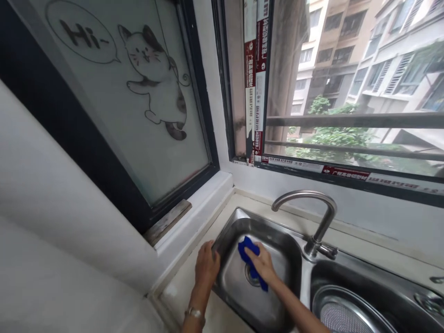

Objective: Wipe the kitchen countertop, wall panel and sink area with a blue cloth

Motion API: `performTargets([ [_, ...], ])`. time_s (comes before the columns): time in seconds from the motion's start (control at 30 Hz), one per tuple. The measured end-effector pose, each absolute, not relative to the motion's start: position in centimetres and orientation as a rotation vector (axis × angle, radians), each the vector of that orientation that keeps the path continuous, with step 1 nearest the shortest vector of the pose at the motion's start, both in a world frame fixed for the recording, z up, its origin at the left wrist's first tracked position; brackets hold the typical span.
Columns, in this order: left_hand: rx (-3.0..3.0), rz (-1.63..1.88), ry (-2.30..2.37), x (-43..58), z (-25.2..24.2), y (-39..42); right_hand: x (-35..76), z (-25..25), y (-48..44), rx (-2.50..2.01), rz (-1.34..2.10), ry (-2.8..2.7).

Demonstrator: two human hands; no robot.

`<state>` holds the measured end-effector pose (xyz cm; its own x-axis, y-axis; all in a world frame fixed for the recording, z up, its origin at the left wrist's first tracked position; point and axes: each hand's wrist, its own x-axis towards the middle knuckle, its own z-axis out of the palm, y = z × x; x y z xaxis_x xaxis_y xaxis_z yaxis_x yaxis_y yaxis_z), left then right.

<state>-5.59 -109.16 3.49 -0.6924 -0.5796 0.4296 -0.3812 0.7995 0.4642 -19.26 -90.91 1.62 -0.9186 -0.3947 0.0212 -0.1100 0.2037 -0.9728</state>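
A crumpled blue cloth (248, 247) is in my right hand (262, 264), over the floor of the left sink basin (239, 296). Part of the cloth hangs down past the fingers and partly covers the round drain (249, 276). My left hand (207, 263), with a metal band at the wrist, rests at the left rim of this basin. Its thumb stands apart from the loosely bent fingers, and I see nothing held in it.
A curved metal faucet (321, 217) rises behind the divider between the basins. In the right basin sits a round metal strainer (347, 310). A wood strip (169, 222) lies on the ledge under the frosted window (166, 157). Walls bound the counter at left and back.
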Motion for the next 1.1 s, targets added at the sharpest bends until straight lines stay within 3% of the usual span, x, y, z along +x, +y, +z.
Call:
performTargets([
  [0.13, 0.706, -0.202, -2.591, -7.8, -3.7, -113.0, -26.6, 5.5, -92.4, -0.463, -1.889, 2.381],
  [0.23, 0.554, 0.002, -2.655, -7.7, -6.2, -115.7, -31.7, 6.8, -95.1, -0.679, -1.904, 2.586],
  [0.37, 0.159, 0.120, -2.808, -7.4, -5.0, -118.7, -37.4, 4.1, -98.2, -1.012, -1.359, 3.027],
  [0.53, 0.002, 0.239, -2.901, -7.2, -2.3, -119.9, -40.8, -0.9, -101.8, -1.159, -0.725, 2.998],
  [0.83, -0.015, 0.206, -2.964, -7.2, -1.7, -119.7, -40.9, 0.5, -112.1, -0.896, -0.517, 3.029],
  [1.1, 0.022, 0.021, -2.991, -7.2, -2.0, -119.7, -39.6, 1.0, -110.6, -1.009, -0.558, 2.941],
])
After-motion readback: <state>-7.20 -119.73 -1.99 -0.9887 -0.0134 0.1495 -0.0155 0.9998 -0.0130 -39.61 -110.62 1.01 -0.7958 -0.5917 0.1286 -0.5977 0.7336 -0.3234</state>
